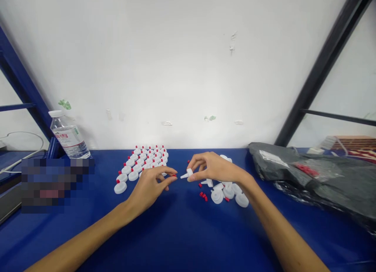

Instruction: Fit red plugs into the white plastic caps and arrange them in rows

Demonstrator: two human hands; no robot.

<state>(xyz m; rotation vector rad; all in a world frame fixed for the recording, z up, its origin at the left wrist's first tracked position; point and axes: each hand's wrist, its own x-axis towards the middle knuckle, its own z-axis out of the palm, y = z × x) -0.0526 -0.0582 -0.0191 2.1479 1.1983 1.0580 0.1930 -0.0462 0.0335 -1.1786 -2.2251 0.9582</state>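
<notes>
Between thumb and fingertips, my left hand pinches a small red tip cap. Facing it, my right hand grips a white nozzle cap by its base, its thin spout pointing left toward the red cap. A small gap separates the two pieces. Left of my hands stand rows of white nozzle caps with red tips, partly hidden by my left hand. Under and beside my right hand lies a loose heap of white nozzle caps without red tips. Several loose red tip caps are scattered at its near side.
A blue table runs up to a white wall. At the left stands a water bottle, near a blurred-out patch and a white cable. A dark grey plastic bag covers the right side, with a clear bag of red pieces on it.
</notes>
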